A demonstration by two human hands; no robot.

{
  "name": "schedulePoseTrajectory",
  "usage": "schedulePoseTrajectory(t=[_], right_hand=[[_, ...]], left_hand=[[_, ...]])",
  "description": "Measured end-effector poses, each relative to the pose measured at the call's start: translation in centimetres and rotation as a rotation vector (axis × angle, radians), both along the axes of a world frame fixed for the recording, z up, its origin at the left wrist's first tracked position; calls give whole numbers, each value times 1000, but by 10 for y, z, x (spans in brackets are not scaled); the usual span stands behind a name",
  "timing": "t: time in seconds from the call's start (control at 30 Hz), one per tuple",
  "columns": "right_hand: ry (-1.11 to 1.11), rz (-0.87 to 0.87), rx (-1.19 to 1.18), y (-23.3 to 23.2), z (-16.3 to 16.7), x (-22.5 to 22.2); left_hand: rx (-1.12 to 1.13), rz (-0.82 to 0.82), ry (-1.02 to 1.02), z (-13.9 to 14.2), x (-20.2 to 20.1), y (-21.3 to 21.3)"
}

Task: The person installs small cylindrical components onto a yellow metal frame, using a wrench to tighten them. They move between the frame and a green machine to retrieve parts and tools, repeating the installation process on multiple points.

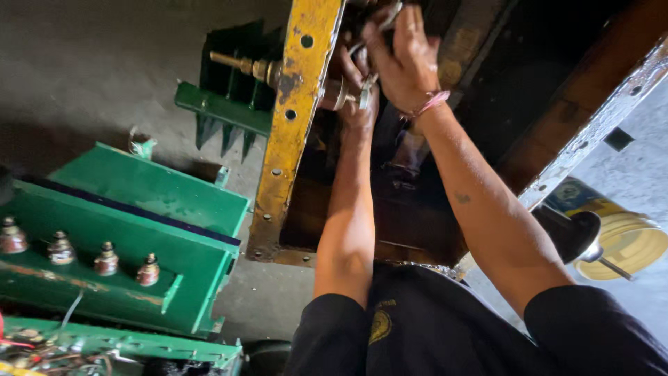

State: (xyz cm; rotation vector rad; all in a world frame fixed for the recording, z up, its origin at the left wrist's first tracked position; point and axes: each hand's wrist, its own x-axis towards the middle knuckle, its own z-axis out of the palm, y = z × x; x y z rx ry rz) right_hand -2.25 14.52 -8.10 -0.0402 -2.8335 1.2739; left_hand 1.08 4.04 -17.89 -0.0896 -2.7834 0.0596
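Note:
Both my arms reach up into a dark, rusty metal frame. My right hand (405, 64) is closed around a metal wrench (386, 17) near the top edge of the view. Just below and left of it, my left hand (358, 97) grips a round metal fitting (341, 94) beside the yellow steel beam (296, 118). A brass threaded stud (243, 66) sticks out on the beam's far side. A pink thread band circles my right wrist (431, 104).
A green metal tank (139, 230) with several brown insulators (104, 257) stands at the left. A green finned part (223, 104) sits behind the beam. A yellow bucket (623, 240) is at the right on the concrete floor (104, 69).

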Motion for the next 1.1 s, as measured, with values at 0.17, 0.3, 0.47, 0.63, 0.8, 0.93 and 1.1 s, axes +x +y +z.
schedulePoseTrajectory(t=[0.17,0.3,0.47,0.63,0.8,0.93,1.1], right_hand=[[110,63,376,-11,3,-4],[-286,55,401,-10,7,-12],[-390,157,567,-16,11,-29],[-694,157,247,-31,-3,-18],[-132,190,627,-1,-11,-4],[-230,114,83,41,-1,3],[-62,30,-106,82,18,34]], left_hand=[[-601,-72,-68,-22,-9,-14],[-340,-143,-112,-19,-12,-15],[-122,-185,-149,-10,-11,-17],[29,-257,-196,-17,-6,-20],[192,-254,-234,-13,0,-21],[470,-178,-273,14,27,-31],[195,-121,-391,44,68,-37]])
